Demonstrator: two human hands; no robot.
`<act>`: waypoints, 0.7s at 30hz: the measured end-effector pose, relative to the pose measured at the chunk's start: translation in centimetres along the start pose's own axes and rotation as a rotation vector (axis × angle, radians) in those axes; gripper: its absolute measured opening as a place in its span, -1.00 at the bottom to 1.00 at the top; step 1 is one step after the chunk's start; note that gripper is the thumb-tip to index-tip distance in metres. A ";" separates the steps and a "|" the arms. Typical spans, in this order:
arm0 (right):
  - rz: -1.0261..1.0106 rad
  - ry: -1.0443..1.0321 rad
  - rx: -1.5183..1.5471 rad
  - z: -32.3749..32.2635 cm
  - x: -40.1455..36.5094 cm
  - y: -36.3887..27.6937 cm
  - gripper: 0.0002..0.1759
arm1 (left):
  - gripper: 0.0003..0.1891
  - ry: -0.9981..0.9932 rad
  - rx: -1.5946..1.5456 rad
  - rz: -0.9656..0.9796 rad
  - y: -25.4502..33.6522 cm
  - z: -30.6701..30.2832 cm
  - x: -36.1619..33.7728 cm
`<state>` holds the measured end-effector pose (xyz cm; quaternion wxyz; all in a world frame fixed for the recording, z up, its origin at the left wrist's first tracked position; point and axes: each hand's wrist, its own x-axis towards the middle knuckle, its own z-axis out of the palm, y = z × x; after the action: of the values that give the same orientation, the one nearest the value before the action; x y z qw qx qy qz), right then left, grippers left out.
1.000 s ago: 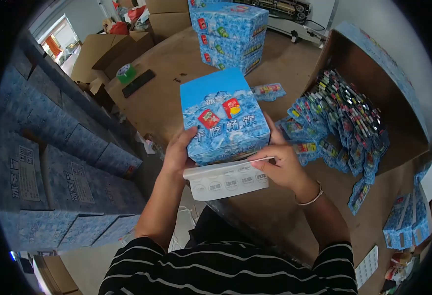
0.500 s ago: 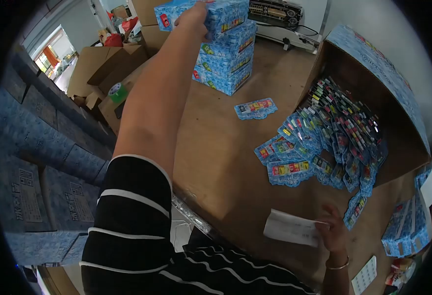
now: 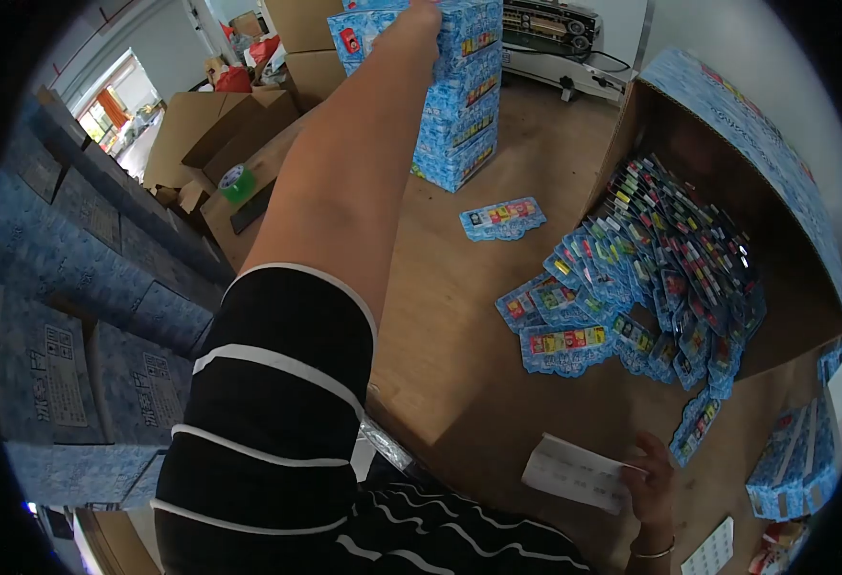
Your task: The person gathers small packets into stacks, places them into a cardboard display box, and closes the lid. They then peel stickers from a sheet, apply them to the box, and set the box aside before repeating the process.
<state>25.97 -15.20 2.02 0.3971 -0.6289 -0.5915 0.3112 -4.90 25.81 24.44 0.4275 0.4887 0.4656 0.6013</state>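
the left hand (image 3: 421,21) is on the top box (image 3: 469,40) of the stack (image 3: 461,125); i cannot tell its grip. a crooked push could tip the stack onto the tabletop (image 3: 459,335). the right hand (image 3: 649,479) pinches a paper sheet (image 3: 572,473), which could bend if squeezed.
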 end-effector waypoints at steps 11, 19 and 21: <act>0.091 0.020 0.050 -0.4 -2.2 0.7 -0.86 | 0.40 0.170 0.565 -0.147 -10.7 -1.4 4.7; 0.178 0.047 0.019 -0.3 -3.0 0.9 -0.85 | 0.48 0.060 0.694 -0.047 -13.8 -2.0 6.8; 0.187 0.044 0.005 -0.1 -2.9 1.4 -0.85 | 0.47 0.021 0.685 0.024 -13.6 -2.5 7.6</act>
<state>26.48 -18.10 0.60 0.3807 -0.6872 -0.5205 0.3346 -7.79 35.57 12.39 0.2264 0.6033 0.6391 0.4199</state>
